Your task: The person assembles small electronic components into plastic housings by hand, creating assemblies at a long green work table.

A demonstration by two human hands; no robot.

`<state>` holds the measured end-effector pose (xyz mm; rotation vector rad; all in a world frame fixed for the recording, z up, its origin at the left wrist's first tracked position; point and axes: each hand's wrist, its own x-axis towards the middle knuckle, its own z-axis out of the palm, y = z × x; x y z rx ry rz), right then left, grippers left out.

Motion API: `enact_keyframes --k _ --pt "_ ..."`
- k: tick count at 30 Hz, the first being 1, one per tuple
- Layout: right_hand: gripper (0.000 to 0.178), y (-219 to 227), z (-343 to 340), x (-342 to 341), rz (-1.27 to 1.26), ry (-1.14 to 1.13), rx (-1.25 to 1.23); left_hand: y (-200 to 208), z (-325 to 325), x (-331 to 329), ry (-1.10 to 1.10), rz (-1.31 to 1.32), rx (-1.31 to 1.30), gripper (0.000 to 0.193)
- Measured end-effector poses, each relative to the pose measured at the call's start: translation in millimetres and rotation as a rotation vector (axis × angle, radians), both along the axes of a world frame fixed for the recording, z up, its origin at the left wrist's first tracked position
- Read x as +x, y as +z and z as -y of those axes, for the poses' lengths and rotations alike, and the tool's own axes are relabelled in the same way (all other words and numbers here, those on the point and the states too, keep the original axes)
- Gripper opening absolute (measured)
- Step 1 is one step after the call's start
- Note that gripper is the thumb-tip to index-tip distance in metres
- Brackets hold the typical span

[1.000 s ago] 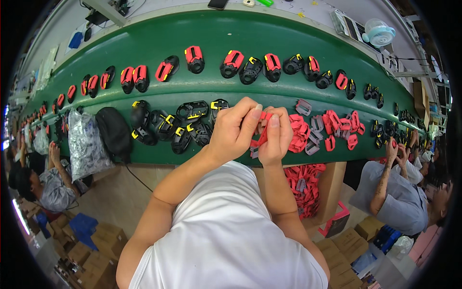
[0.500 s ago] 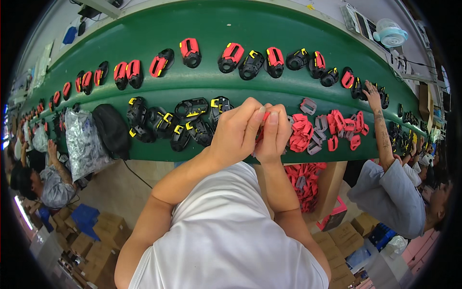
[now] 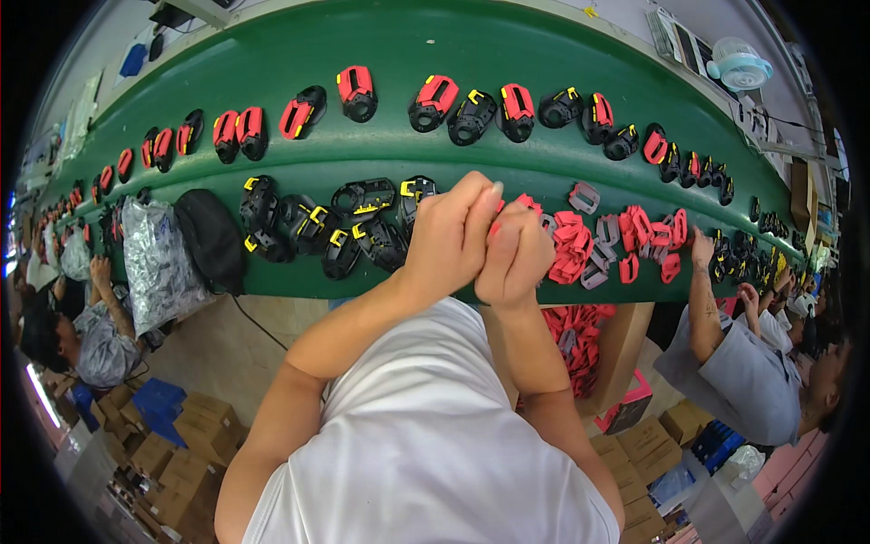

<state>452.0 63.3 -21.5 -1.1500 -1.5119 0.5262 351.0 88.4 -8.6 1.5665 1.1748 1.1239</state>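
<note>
My left hand (image 3: 450,238) is closed, thumb pressed against curled fingers, close beside my right hand (image 3: 517,254), which is closed as well. Bits of a red plastic piece (image 3: 494,230) show between the two hands; most of it is hidden by my fingers. Just right of them lies a heap of red plastic frames (image 3: 571,247) mixed with grey plastic frames (image 3: 595,269). To the left of my left hand, several black plastic shells with yellow clips (image 3: 362,201) lie loosely grouped, one of them partly behind that hand.
Black shells, many with red frames fitted (image 3: 357,91), line the green work surface (image 3: 399,50) farther away. A black pouch (image 3: 208,240) and a clear plastic bag (image 3: 161,263) lie left. Below stands a box of red frames (image 3: 580,344). A co-worker's arm (image 3: 702,299) reaches in at right.
My hands have turned slightly, with the knuckles now higher and less of the red piece showing. The co-worker's hand at right has drawn back toward the near edge.
</note>
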Motion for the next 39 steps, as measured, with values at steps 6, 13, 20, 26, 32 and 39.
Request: enact_keyframes --k 6,13,20,26,32,39 --pt "0.028 12 -10 -11 -0.235 -0.036 -0.08 22 -5 -11 -0.044 0.157 -0.263 0.019" --pt "0.032 3 -13 -16 -0.434 0.017 -0.133 22 -6 -12 0.011 0.098 0.042 0.019" --pt "0.031 -15 -38 -24 -0.436 0.01 -0.172 -1 -30 -18 0.04 0.092 0.077 0.016" --pt "0.029 -48 -23 -17 -0.478 0.05 -0.246 -34 -14 -15 0.038 0.046 0.041 0.012" --pt "0.029 -70 1 -5 -0.428 0.032 -0.203 -55 10 -2 0.029 0.062 -0.027 0.012" --pt "0.026 -56 1 -2 -0.139 -0.015 -0.133 -49 10 2 0.099 0.026 0.177 0.014"
